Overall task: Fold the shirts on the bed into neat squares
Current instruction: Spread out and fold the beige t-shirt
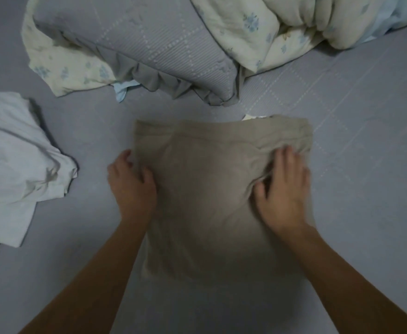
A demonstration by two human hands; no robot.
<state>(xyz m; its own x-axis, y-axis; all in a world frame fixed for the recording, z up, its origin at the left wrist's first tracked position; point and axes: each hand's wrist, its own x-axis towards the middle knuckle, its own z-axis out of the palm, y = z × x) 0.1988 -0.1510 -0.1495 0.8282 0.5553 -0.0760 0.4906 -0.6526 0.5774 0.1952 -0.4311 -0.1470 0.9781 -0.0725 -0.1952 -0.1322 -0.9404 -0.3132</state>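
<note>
A tan shirt (209, 189) lies folded into a rough rectangle on the grey bed sheet (366, 189) in front of me. My left hand (132, 182) curls over its left edge, fingers tucked at the fabric's side. My right hand (284, 189) rests on the right part of the tan shirt with fingers spread, and the cloth bunches into wrinkles under it. A white shirt (17, 165) lies crumpled at the left, apart from both hands.
A grey pillow (149, 49) with a ruffled edge lies beyond the tan shirt. A cream floral quilt (282, 27) is heaped at the top right and also shows under the pillow's left side.
</note>
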